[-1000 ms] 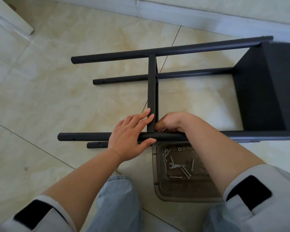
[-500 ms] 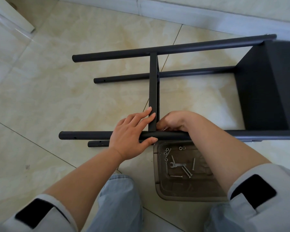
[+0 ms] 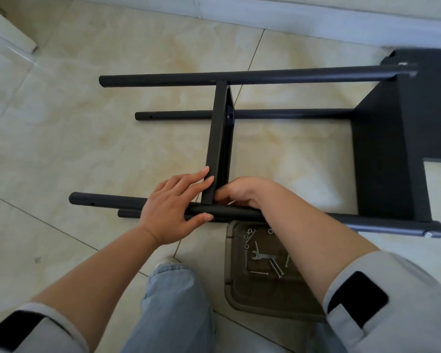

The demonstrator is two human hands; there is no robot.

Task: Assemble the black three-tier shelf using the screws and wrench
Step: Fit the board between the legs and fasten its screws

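Note:
The black shelf frame lies on its side on the tiled floor. Its far pole (image 3: 239,77) and near pole (image 3: 341,221) run left to right. A middle shelf panel (image 3: 218,138) stands edge-on between them, and an end panel (image 3: 387,154) is fixed at the right. My left hand (image 3: 173,207) holds the near pole, thumb on its front, with straight fingers against the middle panel's lower end. My right hand (image 3: 239,192) is curled at that same joint from the right, its fingertips hidden. A small wrench (image 3: 264,256) and several screws (image 3: 275,268) lie in a brown tray (image 3: 242,301).
The tray sits on the floor just under the near pole, between my knees. My jeans-clad knee (image 3: 173,301) is beside it. Nuts or washers (image 3: 247,236) lie at the tray's far end. A white skirting (image 3: 290,19) runs along the back, and a white object (image 3: 8,29) is at far left.
Both hands stay at the joint of the middle panel and the near pole. The view has shifted, so the frame's right end and its end screw now show.

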